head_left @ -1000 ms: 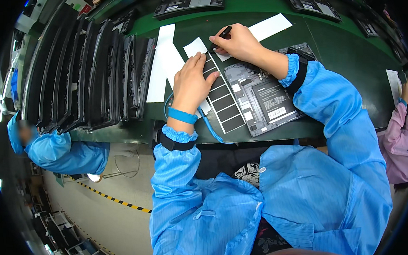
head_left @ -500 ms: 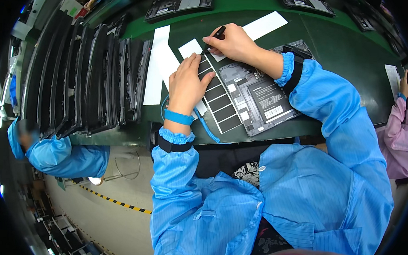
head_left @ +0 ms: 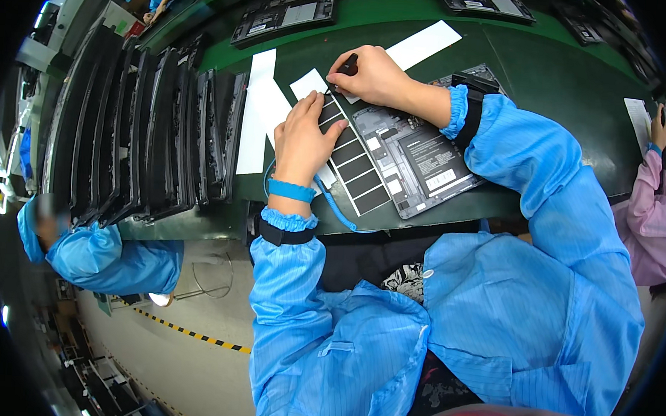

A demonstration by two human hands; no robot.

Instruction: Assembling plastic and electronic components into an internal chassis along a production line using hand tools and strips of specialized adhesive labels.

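Observation:
My left hand (head_left: pixel 303 140) lies stretched out, fingers together and thumb apart, over the left edge of a white sheet carrying black rectangular stickers (head_left: pixel 360 168). In my right hand (head_left: pixel 379 76) is a slim black pen-like tool (head_left: pixel 348 64), pinched between thumb and fingers. Its lower end reaches the sheet's far end, close to my left fingertips; the exact tip is too small to make out. Right of the sheet sits an opened laptop base (head_left: pixel 433 164) with its battery showing, partly under my right forearm. A blue wrist strap (head_left: pixel 292 191) circles my left wrist.
White paper strips (head_left: pixel 256 113) lie beyond and left of my hands. Many dark laptop parts (head_left: pixel 137 130) stand in a row at the left. A blue coiled cord (head_left: pixel 336 207) runs along the near table edge. More laptop bases (head_left: pixel 286 16) line the far side; co-workers sit around.
My right hand with the tool has shifted slightly left and nearer to me, closer to my left fingertips. My left hand stays on the sheet. The whole view has moved a little.

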